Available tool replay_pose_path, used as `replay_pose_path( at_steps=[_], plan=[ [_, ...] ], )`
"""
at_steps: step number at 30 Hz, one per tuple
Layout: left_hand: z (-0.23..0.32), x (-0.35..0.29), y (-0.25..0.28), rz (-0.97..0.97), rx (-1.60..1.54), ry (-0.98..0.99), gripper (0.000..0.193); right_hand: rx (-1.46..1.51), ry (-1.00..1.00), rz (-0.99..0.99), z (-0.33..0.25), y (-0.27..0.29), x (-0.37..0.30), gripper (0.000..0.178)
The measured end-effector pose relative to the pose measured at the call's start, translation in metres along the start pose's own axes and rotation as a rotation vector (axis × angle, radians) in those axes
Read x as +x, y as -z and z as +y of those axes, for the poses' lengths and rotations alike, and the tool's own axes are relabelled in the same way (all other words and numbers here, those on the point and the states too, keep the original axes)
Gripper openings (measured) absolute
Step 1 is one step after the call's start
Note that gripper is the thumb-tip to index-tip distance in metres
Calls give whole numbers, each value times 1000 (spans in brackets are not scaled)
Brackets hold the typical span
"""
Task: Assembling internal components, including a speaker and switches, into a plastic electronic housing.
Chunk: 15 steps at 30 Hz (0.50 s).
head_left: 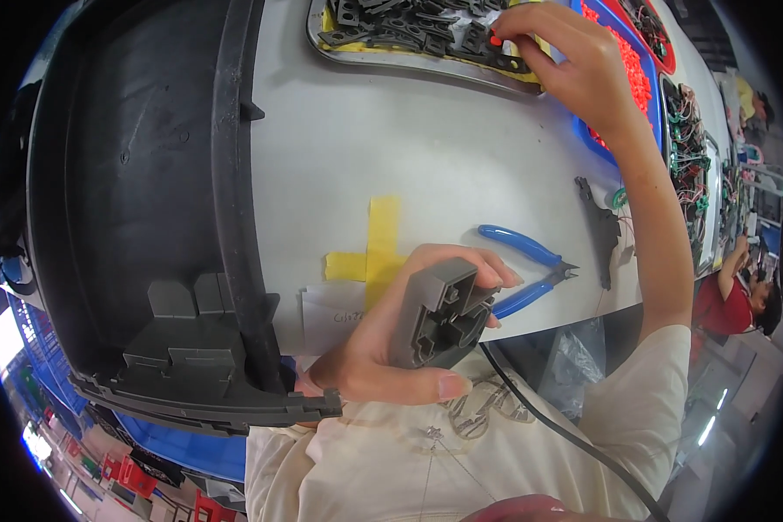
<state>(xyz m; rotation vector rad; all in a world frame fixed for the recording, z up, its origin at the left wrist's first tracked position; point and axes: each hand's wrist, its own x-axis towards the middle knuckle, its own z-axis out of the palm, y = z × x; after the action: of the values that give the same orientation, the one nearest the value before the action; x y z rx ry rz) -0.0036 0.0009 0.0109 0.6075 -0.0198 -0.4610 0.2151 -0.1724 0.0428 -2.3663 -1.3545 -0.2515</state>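
My left hand (383,348) is closed round a dark grey plastic housing (444,317), its hollow, ribbed inside turned upward. Farther off, my right hand (570,61) reaches over a metal tray (418,65) heaped with dark plastic parts (409,26). Thumb and fingers there pinch a small red plastic piece (496,40), just above the heap. Blue-handled cutting pliers (522,244) lie on the white table (348,139) beyond my left hand, jaws pointing right. A slim dark plastic part (598,228) rests to the right of them.
A large black bin (139,157) with grey blocks (187,348) in its near end takes up the left. Yellow tape (383,235) and a paper slip (322,317) are on the table. Right stand a blue tray (583,130) of red pieces and wired parts (689,157). A black cable (565,431) crosses my front.
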Motion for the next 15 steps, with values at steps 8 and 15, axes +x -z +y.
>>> replay_pose_path(
  at_steps=[8, 15],
  plan=[
    [0, 2, 0, -22, 15, -7, 74, -167, 115, -78, -9, 17, -9, 28],
    [0, 2, -1, -8, -24, -11, 74, 28, -103, -132, -12, 23, 21, 18]
  ],
)
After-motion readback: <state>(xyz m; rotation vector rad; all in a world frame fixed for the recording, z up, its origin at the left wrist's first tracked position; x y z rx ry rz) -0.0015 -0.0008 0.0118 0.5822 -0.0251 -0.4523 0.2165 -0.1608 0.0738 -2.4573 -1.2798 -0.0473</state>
